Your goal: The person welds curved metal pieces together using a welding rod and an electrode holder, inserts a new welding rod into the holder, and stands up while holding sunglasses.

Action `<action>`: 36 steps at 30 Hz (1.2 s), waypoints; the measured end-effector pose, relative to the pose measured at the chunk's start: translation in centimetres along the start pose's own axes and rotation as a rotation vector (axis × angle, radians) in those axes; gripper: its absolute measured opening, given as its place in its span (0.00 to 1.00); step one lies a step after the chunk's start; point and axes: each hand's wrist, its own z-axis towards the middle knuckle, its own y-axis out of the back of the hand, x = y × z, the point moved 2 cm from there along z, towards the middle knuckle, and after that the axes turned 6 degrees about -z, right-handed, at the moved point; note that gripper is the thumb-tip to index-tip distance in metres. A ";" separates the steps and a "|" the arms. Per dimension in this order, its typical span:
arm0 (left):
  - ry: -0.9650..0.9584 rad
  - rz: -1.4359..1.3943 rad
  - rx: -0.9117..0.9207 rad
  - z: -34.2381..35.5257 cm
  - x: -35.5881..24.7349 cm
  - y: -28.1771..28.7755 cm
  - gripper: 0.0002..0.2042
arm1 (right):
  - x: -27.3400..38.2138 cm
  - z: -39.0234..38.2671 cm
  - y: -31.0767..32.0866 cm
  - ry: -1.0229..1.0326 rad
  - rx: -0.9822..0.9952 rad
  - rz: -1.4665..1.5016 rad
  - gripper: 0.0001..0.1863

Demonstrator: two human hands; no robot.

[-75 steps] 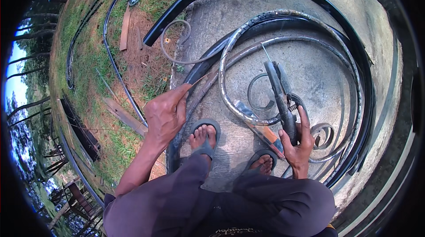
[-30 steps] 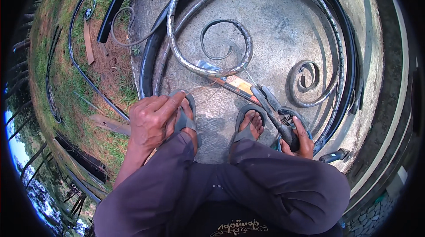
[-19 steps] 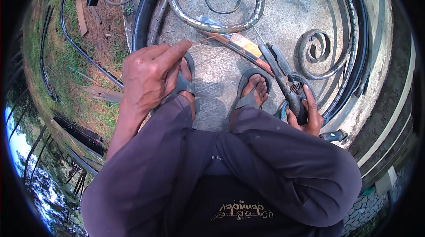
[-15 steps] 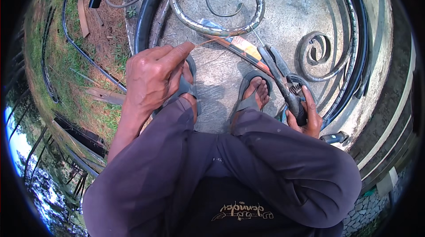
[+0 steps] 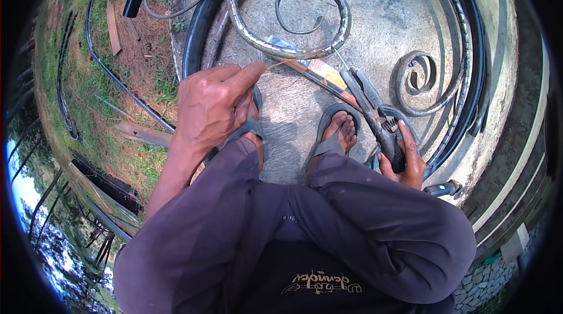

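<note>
My left hand pinches a thin brownish wire, whose far end reaches the lower curve of a metal scroll. In my right hand is a dark welding electrode holder. Its jaws grip a slim electrode, the tip of which is at the scroll's lower right curve, touching or very close. The scroll is a bent bar with bright patches along it, lying over the concrete. Under it lies an orange and white flat packet, partly covered by the scroll.
A smaller spiral joins the large curved bar on the right. Black tubing curves outside it. My sandalled feet stand on the concrete. A dark pipe piece lies at lower right. Grass and a wooden board are at left.
The whole view has shifted slightly, so the ground things sit a little lower. My left hand appears slightly further right. Both hands keep their grips, and wire and electrode stay at the scroll.
</note>
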 end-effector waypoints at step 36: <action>0.014 -0.014 0.012 0.3 0.6 0.5 0.17 | -0.3 1.0 0.4 0.118 0.021 -0.015 0.39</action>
